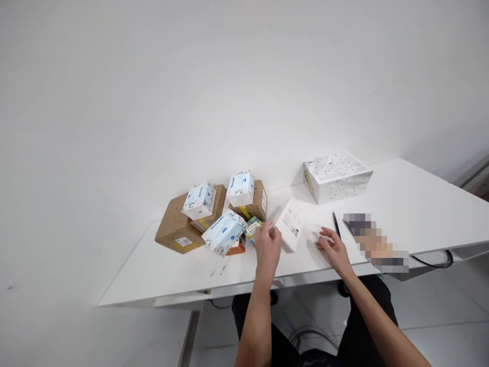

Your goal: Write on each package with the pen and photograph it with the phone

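Pinching a thin white printed leaflet [289, 226] by its near edge, my left hand [267, 248] lifts it; my right hand [334, 250] lies open, fingers spread on the white table [160, 270], slim black pen [336, 225] just beyond its fingertips.

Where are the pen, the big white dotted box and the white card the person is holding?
pen [336, 225], head view, middle of its dark shaft.
big white dotted box [336, 166], head view, its top face.
white card [291, 225], head view, its printed face, held by the left hand [267, 248].
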`<state>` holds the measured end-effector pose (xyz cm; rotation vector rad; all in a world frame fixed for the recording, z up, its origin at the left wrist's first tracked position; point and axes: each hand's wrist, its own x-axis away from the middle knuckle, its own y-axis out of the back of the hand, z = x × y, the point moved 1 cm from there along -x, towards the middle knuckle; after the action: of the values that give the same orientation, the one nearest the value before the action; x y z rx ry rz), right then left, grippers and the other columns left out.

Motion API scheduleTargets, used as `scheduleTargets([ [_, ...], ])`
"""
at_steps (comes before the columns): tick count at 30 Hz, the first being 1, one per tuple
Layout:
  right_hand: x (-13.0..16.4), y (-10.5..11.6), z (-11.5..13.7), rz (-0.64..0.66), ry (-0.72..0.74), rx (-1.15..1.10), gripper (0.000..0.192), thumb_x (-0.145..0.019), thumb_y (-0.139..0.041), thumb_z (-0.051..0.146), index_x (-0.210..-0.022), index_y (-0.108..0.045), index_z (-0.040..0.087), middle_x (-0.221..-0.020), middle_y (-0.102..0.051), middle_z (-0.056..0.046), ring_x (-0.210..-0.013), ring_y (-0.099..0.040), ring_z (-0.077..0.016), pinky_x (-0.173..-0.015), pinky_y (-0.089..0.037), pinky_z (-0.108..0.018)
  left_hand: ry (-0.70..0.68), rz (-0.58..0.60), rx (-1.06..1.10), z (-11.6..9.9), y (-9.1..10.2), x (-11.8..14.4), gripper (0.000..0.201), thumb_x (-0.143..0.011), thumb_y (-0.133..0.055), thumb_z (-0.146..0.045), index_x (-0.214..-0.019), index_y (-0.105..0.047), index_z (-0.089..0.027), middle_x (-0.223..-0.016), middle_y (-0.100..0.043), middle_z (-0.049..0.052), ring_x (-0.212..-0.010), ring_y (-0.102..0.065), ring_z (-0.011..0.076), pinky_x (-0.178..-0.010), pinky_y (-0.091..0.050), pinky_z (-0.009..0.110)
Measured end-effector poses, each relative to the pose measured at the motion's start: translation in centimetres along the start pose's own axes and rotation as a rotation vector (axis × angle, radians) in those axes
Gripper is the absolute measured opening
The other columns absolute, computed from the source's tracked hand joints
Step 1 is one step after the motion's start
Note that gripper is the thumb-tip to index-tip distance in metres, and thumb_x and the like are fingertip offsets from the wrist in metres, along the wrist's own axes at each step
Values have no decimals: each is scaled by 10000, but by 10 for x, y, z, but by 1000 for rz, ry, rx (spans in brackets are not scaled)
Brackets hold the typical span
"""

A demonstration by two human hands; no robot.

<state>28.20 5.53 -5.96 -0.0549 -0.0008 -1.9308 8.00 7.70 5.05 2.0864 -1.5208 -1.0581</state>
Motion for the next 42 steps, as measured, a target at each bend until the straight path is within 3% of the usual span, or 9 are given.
scheduleTargets([
  [5, 19, 14, -3, -20, -11, 206, 558, -812, -548, 558, -1228, -559, 186, -1180, -608, -128, -841, -639, -213, -830, -513, -422, 371, 215, 518, 41, 17, 48, 356, -815, -566, -440, -1039, -616, -168, -850, -636, 51, -716, -611, 162, -648, -528, 298],
  [9, 31, 19, -4, 49, 33, 272, 525, -823, -540, 556, -1176, -606, 175, -1030, -632, -102, -794, -623, -202, -766, -524, -376, 523, 160, 677, 69, 5, 71, 487, -772, -594, -539, -1072, -541, -159, -884, -645, 65, -752, -640, 179, -662, -551, 324],
  [14, 42, 18, -1, -6, 158, 412, 522, -786, -598, 545, -1146, -619, 166, -893, -568, -67, -672, -583, -176, -691, -527, -369, 413, -2, 429, 81, -13, 87, 374, -824, -539, -525, -939, -548, -169, -943, -634, 81, -792, -630, 175, -734, -531, 330],
  [17, 46, 19, 1, -23, 180, 491, 544, -792, -573, 578, -1142, -620, 164, -867, -563, -68, -673, -586, -189, -697, -525, -386, 367, 48, 381, 80, -12, 93, 328, -864, -501, -491, -903, -590, -178, -911, -653, 68, -850, -627, 187, -820, -509, 350],
  [20, 47, 20, 2, -30, 182, 535, 583, -796, -546, 613, -1153, -612, 157, -872, -578, -81, -678, -590, -200, -705, -524, -399, 320, 145, 339, 75, -5, 102, 344, -906, -453, -451, -1052, -607, -180, -1082, -659, 95, -1004, -617, 201, -920, -478, 368],
  [25, 47, 20, 3, 12, 205, 571, 578, -825, -518, 600, -1226, -584, 189, -868, -599, -76, -672, -588, -198, -700, -528, -388, 291, 232, 395, 71, -3, 118, 574, -857, -571, -394, -1366, -411, -184, -1315, -565, 130, -1127, -597, 220, -969, -489, 390],
  [31, 51, 20, 5, 111, 329, 710, 447, -907, -438, 474, -1201, -636, 201, -924, -554, -100, -719, -592, -197, -698, -520, -367, 38, 260, 62, 74, -14, 121, 516, -796, -666, -320, -1282, -539, -198, -1440, -431, 145, -1338, -416, 293, -1079, -406, 478],
  [39, 58, 19, 18, 141, 353, 1004, 453, -938, -345, 425, -1230, -622, 216, -1076, -568, -160, -731, -633, -234, -605, -523, -375, -167, 239, -177, 75, -14, 118, 438, -854, -616, -277, -1278, -525, -220, -1394, -461, 154, -1276, -469, 298, -1025, -447, 499],
  [42, 58, 19, 17, 156, 365, 1060, 462, -943, -331, 427, -1253, -606, 223, -1085, -588, -174, -867, -636, -288, -635, -534, -400, -197, 246, -206, 76, -15, 121, 510, -845, -625, -272, -1329, -472, -221, -1384, -469, 157, -1259, -473, 305, -1010, -451, 505],
])
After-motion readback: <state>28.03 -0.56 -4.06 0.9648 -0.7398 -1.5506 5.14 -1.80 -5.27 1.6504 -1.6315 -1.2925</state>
